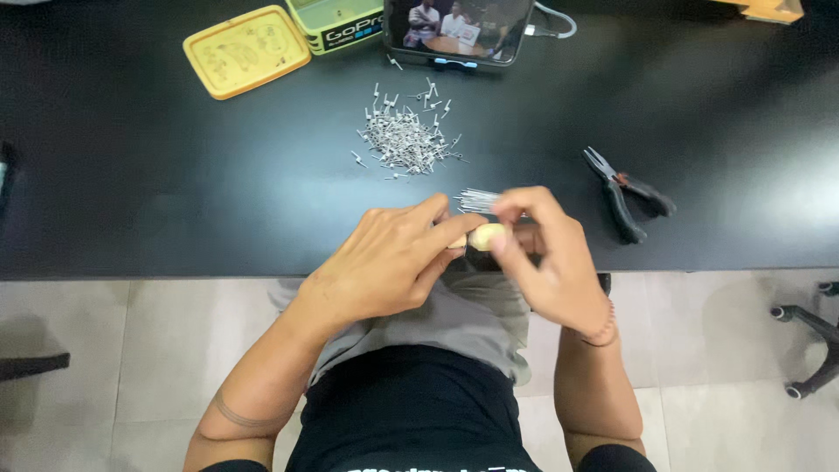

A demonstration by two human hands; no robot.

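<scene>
Both my hands meet at the near edge of a black table point(175, 175). My left hand point(384, 267) and my right hand point(546, 253) pinch a small pale, rounded piece point(486, 236) between their fingertips. A fan of thin metal pins point(476, 200) sticks out just beyond my fingers, partly hidden by them. Farther back on the table lies a loose heap of small metal pins point(405, 138).
Black-handled pliers point(622, 194) lie to the right of my hands. At the table's back stand a yellow lid point(246, 51), a pale green box point(336, 22) and a propped phone point(456, 31) with a cable. An office chair base point(808, 328) is at the right on the tiled floor.
</scene>
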